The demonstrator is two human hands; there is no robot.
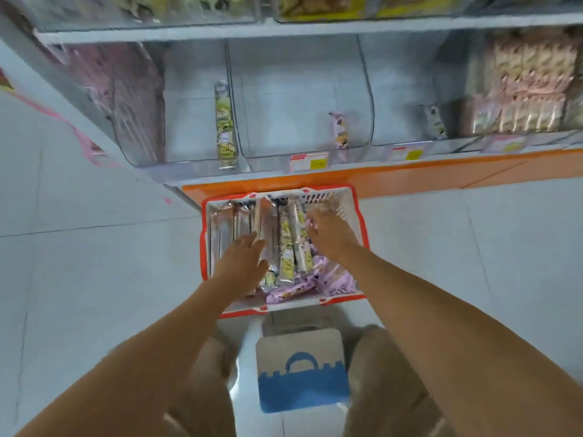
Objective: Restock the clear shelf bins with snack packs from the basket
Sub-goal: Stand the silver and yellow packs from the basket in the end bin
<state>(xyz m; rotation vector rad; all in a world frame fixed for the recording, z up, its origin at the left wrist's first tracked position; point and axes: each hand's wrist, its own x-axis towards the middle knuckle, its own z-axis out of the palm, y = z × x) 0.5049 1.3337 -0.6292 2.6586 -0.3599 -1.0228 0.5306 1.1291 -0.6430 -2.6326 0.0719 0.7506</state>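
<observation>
1. As both hands reach down into the red basket (205,247), neither holds a pack. The left hand (249,258) keeps its fingers (252,243) straight and released over the long silver packs (268,228). The right hand (329,236) spreads loose fingers (315,216) over the yellow packs (298,234). Blur hides whether either hand touches them.
2. The snack stock lies directly beneath the fingers and crowds the basket, with purple packs (334,279) heaped back toward the wrists.
3. Beyond the fingertips, the clear bins (299,89) on the shelf hold very little. One upright yellow pack (225,124) is ahead of the left fingers, and a single purple pack (339,130) is ahead of the right.
4. Restocking looks barely begun, with nearly the whole basket left to move.
</observation>
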